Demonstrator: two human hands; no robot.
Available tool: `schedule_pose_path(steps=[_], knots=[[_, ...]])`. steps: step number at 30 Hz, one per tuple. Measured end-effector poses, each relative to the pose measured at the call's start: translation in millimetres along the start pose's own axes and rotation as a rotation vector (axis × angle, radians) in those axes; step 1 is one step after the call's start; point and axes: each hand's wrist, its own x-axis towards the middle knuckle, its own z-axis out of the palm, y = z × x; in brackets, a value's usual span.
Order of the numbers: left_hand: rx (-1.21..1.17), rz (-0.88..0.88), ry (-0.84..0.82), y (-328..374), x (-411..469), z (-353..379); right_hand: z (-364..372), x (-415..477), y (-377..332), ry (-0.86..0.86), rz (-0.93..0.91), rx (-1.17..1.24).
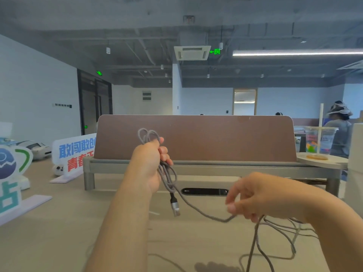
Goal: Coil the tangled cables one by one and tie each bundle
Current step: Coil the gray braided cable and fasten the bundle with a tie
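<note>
My left hand [150,163] is raised above the desk and grips a partly coiled grey braided cable [167,174]. Loops stick out above my fist, and a silver plug [175,208] dangles below it. The free length of the same cable runs down and right to my right hand [255,199], whose fingers pinch it low over the desk. Under and behind the right hand lies a tangle of more grey cables [279,236], spreading to the lower right on the desk [59,242].
A brown desk divider [216,138] on a grey metal shelf stands straight ahead, with a black cable slot [204,192] below it. Printed signs [74,154] stand at the left. A plastic cup with a straw [320,142] sits on a round stand at the right. A person sits far right.
</note>
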Motion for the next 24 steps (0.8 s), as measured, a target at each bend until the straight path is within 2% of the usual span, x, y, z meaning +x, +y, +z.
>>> schedule_pose_path(steps=[3, 6, 8, 11, 13, 15, 17, 20, 24], knots=[[-0.05, -0.083, -0.064, -10, 1, 3, 4, -4, 0, -0.12, 0.03, -0.166], [-0.053, -0.115, -0.146, -13, 1, 4, 2, -5, -4, -0.032, -0.103, -0.077], [0.025, -0.187, -0.303, -12, -3, 4, -2, -7, -10, 0.141, -0.24, 0.053], [0.171, -0.303, -0.632, -12, -9, 6, -5, -10, -19, 0.496, -0.451, 0.212], [0.301, -0.302, -0.883, -15, -17, 9, -4, -9, -23, 0.653, -0.516, 0.256], [0.462, -0.235, -1.054, -21, -29, 18, -1, -5, -25, 0.738, -0.526, 0.346], [0.549, -0.196, -1.048, -27, -37, 28, 2, 0, -24, 0.816, -0.494, 0.358], [0.589, -0.16, -0.976, -29, -39, 35, 3, 5, -23, 0.908, -0.44, 0.212], [0.636, -0.155, -1.024, -32, -36, 27, 4, 7, -23, 0.852, -0.413, 0.214]])
